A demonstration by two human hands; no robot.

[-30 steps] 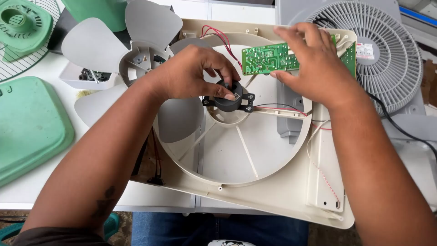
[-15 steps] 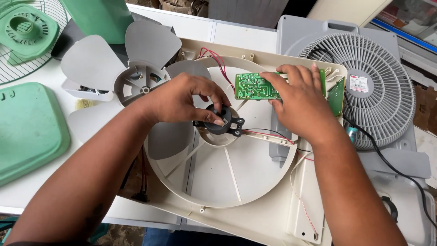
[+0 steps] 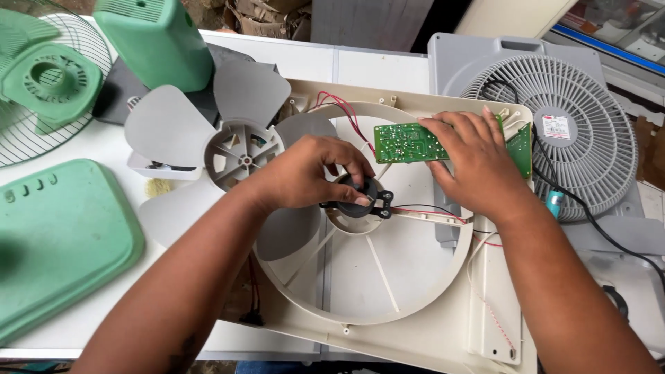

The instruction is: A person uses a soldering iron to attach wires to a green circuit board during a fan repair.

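Compared with a second ago, both hands sit lower over the cream fan housing [image 3: 415, 332]. The left hand [image 3: 305, 173] has its fingers closed around the small black motor [image 3: 360, 201] at the housing's hub. The right hand [image 3: 478, 163], at two o'clock from the hub, presses spread fingers on the green circuit board [image 3: 405, 142]. A grey fan blade [image 3: 239, 149] lies at nine o'clock on the bench [image 3: 374, 69].

White table [image 3: 377, 69], bearing cream fan housing [image 3: 415, 332] and grey fan blade [image 3: 239, 149]. Also green cover [image 3: 62, 242], wire guard [image 3: 28, 138], grey fan [image 3: 582, 125].
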